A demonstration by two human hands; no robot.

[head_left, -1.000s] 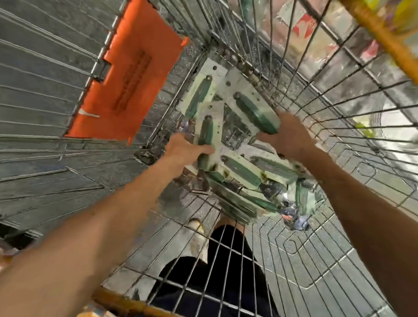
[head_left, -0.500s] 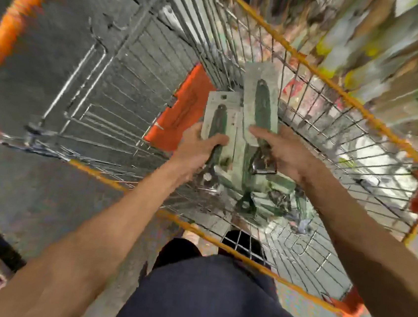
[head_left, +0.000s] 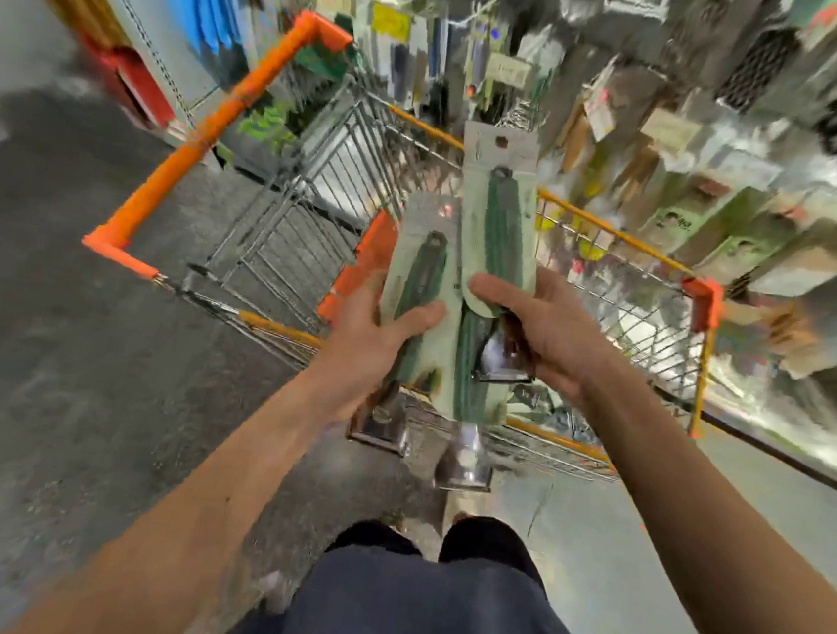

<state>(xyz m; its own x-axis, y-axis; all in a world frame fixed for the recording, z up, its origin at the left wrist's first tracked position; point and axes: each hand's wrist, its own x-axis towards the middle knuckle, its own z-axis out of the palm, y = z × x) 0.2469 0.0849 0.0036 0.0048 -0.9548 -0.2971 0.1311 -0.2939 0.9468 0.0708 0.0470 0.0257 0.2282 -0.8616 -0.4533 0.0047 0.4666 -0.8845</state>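
Both hands are raised above a wire shopping cart (head_left: 316, 192), each holding packaged tools with green handles on pale cards. My left hand (head_left: 370, 340) grips one carded tool (head_left: 424, 271), thumb across its front; a metal blade end sticks out below the hand. My right hand (head_left: 546, 330) grips a taller carded tool (head_left: 500, 206) that stands upright, and at least one more carded tool (head_left: 475, 374) hangs under it with its metal blade pointing down. A few packages remain in the cart basket, mostly hidden behind my hands.
The cart has orange corner guards and an orange handle bar (head_left: 219, 125). Shelves with hanging packaged goods (head_left: 706, 166) fill the right and far side, blurred. Grey concrete floor (head_left: 66, 357) lies to the left. My legs in dark trousers (head_left: 428, 602) stand before the cart.
Both hands lifted the carded tools up out of the cart basket and now hold them higher, above the rim. The view tilted up from the cart floor toward the shelves.
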